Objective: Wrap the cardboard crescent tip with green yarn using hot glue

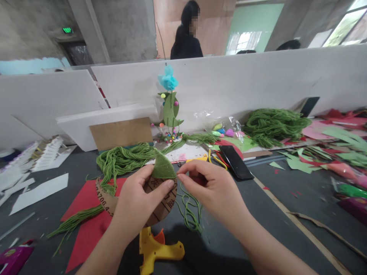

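Head view: what lay closest to the person?

A yellow plastic glue gun with an orange trigger [162, 251] lay on the dark table [315, 198].

Where were the hands?

Just past it. The left hand [134, 198] held a brown, round-edged cardboard piece with black print [164, 208] up above the table, between thumb and fingers. The right hand [213, 187] had thumb and finger tips pinched together by its edge. Was yarn between them? Too small to tell.

How much was done?

Only some, I'd say. Green yarn [164, 167] covered the pointy top, but the bottom was bare, so that part looked left to cover. A loose tangle of thin green yarn [190, 215] lay below. A curved brown cardboard piece with printed numbers [104, 198], on the left, looked bare too.

And farther back?

A fat bundle of green yarn [123, 162] lay there, so plenty was left. Behind it, a make-believe plant with a fluffy blue flower [168, 80] stood by a long white board [258, 80]. Its big leaf [171, 114] looked green all over, so I'd guess that one was done.
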### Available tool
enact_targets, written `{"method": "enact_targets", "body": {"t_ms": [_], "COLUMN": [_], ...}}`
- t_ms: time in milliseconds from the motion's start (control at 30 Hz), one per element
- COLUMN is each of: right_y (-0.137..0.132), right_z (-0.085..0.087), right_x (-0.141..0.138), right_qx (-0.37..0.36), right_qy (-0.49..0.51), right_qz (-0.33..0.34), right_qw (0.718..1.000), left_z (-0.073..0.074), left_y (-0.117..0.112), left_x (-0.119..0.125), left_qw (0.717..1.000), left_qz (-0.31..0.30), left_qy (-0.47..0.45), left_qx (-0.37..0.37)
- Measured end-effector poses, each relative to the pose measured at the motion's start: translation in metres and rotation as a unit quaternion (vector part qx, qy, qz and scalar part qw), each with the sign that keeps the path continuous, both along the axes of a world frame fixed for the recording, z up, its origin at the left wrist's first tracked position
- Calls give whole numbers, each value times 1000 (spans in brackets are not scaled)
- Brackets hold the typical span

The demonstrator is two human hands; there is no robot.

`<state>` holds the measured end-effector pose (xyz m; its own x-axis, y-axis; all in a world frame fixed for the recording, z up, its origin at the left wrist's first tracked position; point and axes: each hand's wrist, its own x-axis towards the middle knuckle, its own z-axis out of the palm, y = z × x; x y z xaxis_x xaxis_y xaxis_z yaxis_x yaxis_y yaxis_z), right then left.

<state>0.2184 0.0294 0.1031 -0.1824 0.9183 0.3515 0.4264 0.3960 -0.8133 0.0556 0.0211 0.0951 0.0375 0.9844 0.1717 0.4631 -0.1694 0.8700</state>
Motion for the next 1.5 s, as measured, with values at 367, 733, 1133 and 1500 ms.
{"method": "enact_targets", "body": {"t_ms": [367, 733, 1133, 1500], "right_y": [4, 16, 9, 33], "right_z": [2, -7, -5, -9], "right_x": [1, 2, 0, 19], "right_qx": [-115, -329, -212, -251], "right_qy": [99, 299, 235, 169], "right_qz": [66, 169, 113, 118], "right_qw": [986, 880, 942, 946], "left_z": [4, 0, 2, -7], "left_y": [0, 1, -4, 10], "left_x": [0, -2, -1, -7], "left_qw": [999, 993, 995, 981], "left_qz": [-34, -68, -76, -141], "left_qy": [-27, -101, -67, -99], "left_qx": [-12, -6, 17, -88]}}
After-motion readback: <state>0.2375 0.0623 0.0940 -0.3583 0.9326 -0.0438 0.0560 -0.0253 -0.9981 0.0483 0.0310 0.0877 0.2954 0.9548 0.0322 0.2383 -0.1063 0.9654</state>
